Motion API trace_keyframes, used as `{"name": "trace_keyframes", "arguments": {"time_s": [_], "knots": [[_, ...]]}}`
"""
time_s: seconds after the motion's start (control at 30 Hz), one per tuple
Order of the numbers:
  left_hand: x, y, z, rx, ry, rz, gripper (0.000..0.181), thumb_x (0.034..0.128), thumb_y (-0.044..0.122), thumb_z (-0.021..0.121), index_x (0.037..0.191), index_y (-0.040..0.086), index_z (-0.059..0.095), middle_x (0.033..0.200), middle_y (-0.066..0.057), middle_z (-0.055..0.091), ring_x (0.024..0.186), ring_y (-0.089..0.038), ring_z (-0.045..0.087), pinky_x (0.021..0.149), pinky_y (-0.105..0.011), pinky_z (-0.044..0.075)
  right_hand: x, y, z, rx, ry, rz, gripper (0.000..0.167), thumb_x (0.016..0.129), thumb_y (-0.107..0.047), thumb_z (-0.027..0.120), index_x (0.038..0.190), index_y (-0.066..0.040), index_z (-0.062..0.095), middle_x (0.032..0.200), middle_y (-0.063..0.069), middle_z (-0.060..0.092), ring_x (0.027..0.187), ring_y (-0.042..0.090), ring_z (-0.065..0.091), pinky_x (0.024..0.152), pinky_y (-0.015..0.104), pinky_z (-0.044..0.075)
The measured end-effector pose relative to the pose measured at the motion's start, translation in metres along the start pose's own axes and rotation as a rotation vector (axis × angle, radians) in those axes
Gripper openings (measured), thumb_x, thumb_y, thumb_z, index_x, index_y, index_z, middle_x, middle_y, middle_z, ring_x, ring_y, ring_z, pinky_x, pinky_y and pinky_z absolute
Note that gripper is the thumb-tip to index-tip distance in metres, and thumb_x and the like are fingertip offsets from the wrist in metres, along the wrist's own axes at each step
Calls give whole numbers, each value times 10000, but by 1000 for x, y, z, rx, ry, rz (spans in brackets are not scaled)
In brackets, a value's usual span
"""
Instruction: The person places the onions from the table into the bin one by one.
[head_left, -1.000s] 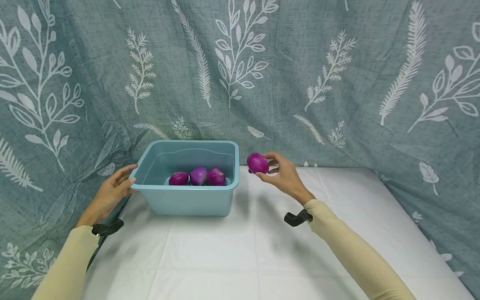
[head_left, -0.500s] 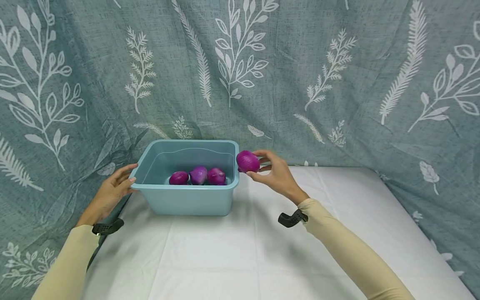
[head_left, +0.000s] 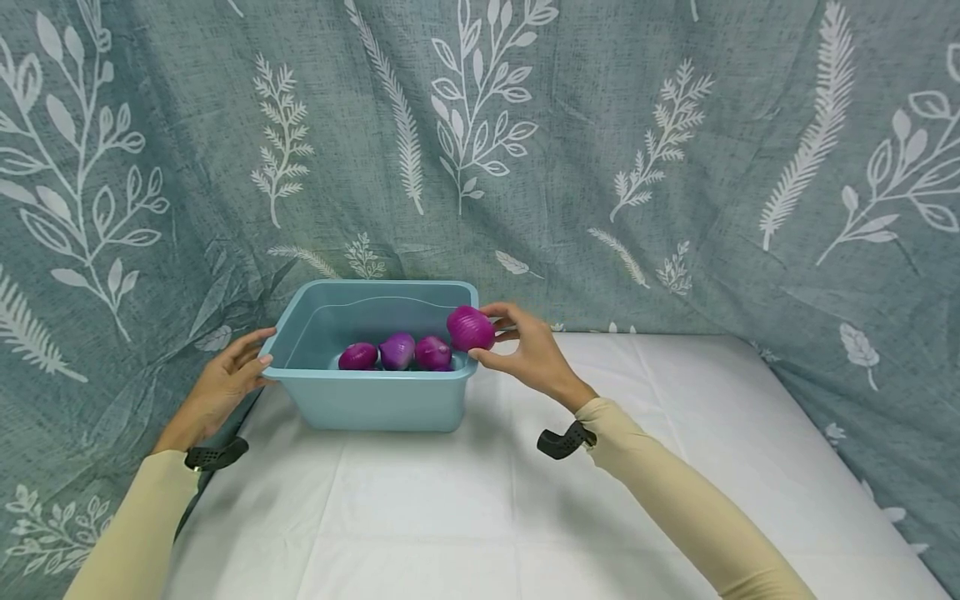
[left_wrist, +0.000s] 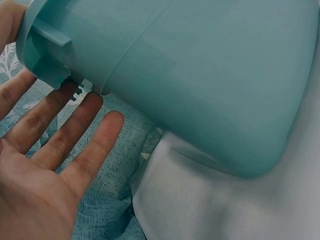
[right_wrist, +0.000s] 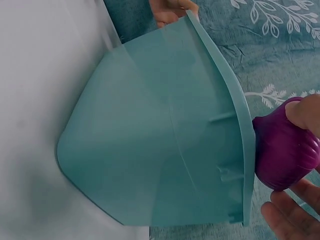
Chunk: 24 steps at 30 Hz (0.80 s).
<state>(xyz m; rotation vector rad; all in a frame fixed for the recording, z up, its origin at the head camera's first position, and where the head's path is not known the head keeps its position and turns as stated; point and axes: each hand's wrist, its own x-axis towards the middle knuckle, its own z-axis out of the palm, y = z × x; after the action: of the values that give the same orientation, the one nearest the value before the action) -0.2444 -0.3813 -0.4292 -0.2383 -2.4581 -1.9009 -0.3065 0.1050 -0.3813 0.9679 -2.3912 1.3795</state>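
A light blue plastic tub [head_left: 378, 400] stands on the table's left half. Inside lie red onions, among them a dark one [head_left: 357, 357], a paler one [head_left: 397, 352] and one at the right [head_left: 432, 353]; the front wall hides their lower parts. My left hand [head_left: 221, 387] holds the tub's left rim, thumb on top and fingers at the lip; in the left wrist view some fingers [left_wrist: 95, 145] extend below it. My right hand [head_left: 528, 350] grips another red onion [head_left: 470, 328] between thumb and fingers, at the right rim's height. In the right wrist view this onion [right_wrist: 286, 145] overlaps the rim.
A white cloth [head_left: 420, 517] covers the table. Behind and at both sides hangs a blue-green curtain [head_left: 555, 167] with white leaf prints, close to the tub's back. Black bands [head_left: 566, 439] sit on both wrists.
My right hand has moved left with the red onion, from beside the tub to its right rim. The left hand and the tub have stayed in place.
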Motion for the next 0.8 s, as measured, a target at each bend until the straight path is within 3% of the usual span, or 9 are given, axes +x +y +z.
{"name": "trace_keyframes", "arguments": {"time_s": [0.3, 0.47, 0.7, 0.8], "knots": [[-1, 1, 0, 16, 5, -4, 648, 1070, 353, 580, 1643, 248, 294, 1673, -180, 233, 1336, -86, 429, 932, -248, 577, 4, -6, 14, -10, -25, -46, 607, 838, -289, 896, 1364, -184, 610, 1266, -28, 665, 1079, 161, 671, 985, 319, 564], [-1, -1, 1, 9, 3, 4, 644, 1072, 339, 580, 1642, 236, 298, 1657, -181, 264, 1281, -34, 462, 921, -250, 583, -1, -3, 15, 17, -59, -67, 575, 879, -282, 854, 1383, -167, 602, 1296, -17, 654, 1134, 233, 677, 1002, 300, 557], [-1, 2, -1, 40, -11, 5, 633, 1077, 335, 570, 1642, 259, 294, 1660, -194, 253, 1273, -15, 465, 930, -278, 588, -9, 5, 2, -29, -48, -75, 516, 933, -285, 802, 1388, -134, 613, 1313, 32, 651, 1127, 250, 662, 976, 369, 579], [-3, 8, -5, 138, -16, 1, 623, 1078, 371, 559, 1638, 274, 303, 1644, -203, 284, 1248, -2, 480, 934, -283, 583, -14, 10, -11, -87, -41, -51, 500, 957, -324, 772, 1392, -133, 617, 1325, 46, 645, 1127, 213, 644, 955, 374, 584]]}}
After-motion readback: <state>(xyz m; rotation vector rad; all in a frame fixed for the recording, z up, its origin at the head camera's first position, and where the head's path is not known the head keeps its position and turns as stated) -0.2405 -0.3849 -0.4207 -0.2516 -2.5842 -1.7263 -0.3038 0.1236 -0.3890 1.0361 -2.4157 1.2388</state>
